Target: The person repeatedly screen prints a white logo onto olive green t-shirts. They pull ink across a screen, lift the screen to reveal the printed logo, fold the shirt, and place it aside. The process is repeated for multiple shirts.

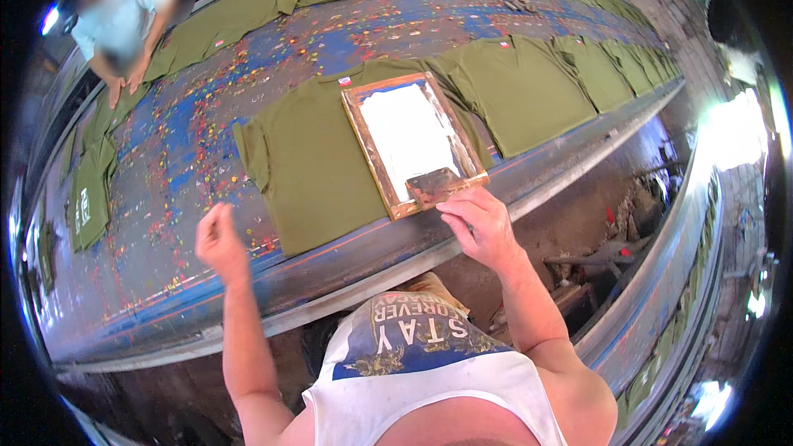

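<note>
A wooden screen-printing frame (372, 149) lies tilted on the right part of an olive-green T-shirt (318, 149), which is spread flat on the long table. White ink covers most of its mesh. A dark, ink-stained squeegee (432, 185) rests inside the frame at its near end. My right hand (487, 230) is at that near edge, fingertips by the squeegee; its fingers are bent and the thumb stands apart, so it looks open. My left hand (221, 239) hovers over the table left of the shirt, slightly blurred, with fingers curled together and nothing visible in them.
The long table (190, 223) is speckled with coloured ink. More green shirts (524, 95) line its near right side and far edge. A printed shirt (89, 202) lies at the left end. Across the table, a co-worker (124, 25) touches a shirt. Another table (636, 314) stands at right.
</note>
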The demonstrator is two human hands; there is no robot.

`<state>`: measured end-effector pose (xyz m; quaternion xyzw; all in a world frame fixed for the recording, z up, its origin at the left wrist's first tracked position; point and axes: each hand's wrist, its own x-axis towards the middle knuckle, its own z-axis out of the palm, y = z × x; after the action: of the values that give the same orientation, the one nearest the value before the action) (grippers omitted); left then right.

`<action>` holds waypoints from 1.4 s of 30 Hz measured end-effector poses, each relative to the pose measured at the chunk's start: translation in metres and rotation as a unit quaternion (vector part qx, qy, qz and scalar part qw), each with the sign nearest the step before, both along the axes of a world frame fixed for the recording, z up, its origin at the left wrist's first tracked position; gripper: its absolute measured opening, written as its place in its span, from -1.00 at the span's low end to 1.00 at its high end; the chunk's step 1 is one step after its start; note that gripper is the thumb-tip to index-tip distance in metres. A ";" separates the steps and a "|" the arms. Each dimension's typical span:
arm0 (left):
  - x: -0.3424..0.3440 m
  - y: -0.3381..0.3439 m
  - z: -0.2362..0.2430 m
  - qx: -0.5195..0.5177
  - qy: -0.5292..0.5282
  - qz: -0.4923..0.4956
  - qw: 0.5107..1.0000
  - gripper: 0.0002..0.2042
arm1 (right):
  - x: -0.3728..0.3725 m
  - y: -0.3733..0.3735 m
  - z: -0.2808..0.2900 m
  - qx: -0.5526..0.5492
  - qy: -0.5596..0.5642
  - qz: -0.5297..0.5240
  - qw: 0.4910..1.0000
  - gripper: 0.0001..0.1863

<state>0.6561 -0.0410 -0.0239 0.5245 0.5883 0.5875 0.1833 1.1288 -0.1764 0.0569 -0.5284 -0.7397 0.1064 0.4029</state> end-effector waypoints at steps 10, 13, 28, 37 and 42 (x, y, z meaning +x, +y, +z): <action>0.267 0.014 -0.027 -0.169 -0.096 -0.080 0.978 -0.69 | 0.085 0.075 -0.048 -0.067 -0.113 0.197 0.972 -0.48; 0.281 0.015 -0.033 -0.227 -0.084 -0.048 0.969 -0.63 | 0.093 0.095 -0.056 -0.044 -0.075 0.246 0.965 -0.53; 0.273 0.028 -0.017 -0.342 -0.113 -0.049 0.932 -0.52 | 0.099 0.288 -0.067 -0.085 -0.015 0.226 0.970 -0.67; 0.270 0.034 -0.014 -0.367 -0.118 -0.068 0.920 -0.53 | 0.102 0.165 -0.067 -0.027 -0.093 0.287 0.953 -0.61; 0.269 0.036 -0.011 -0.372 -0.102 -0.073 0.920 -0.50 | 0.104 0.132 -0.044 -0.094 -0.073 0.332 0.936 -0.59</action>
<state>0.9251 -0.0050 -0.0349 0.3972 0.7025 0.3615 0.4670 1.2324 -0.0443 0.0133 -0.2946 -0.8872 0.2638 0.2379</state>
